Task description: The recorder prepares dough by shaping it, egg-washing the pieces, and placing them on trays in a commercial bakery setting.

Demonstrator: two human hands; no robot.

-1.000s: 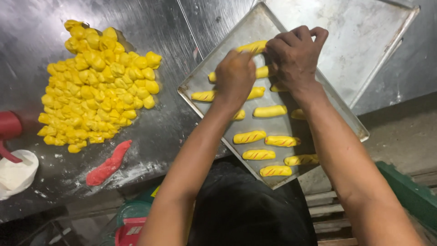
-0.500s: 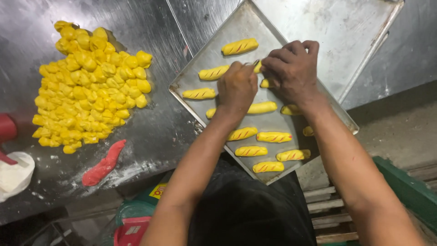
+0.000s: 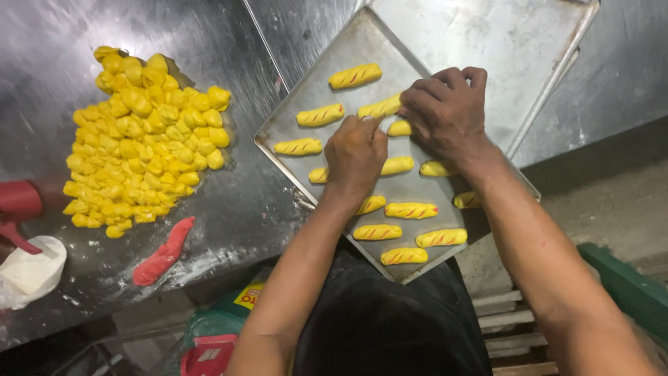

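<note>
A yellow striped dough roll [image 3: 380, 107] was pinched between the left hand [image 3: 356, 154] and right hand [image 3: 447, 111] over the crowded baking tray [image 3: 316, 83], so neighbouring rolls [image 3: 396, 164] could've easily been squashed or nudged out of line by a careless wrist.

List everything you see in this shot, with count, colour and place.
Shaped yellow dough rolls with red stripes: about thirteen showing, some partly hidden by the hands, on the tray.
Metal baking tray: one, silver, centre.
Second metal tray: one, silver, top right.
Pile of yellow dough lumps: many, on the steel table, left.
Red dough strip: one, below the pile.
White bag: one, far left.
Left hand: on the tray, over the rolls.
Right hand: at a roll.
</note>
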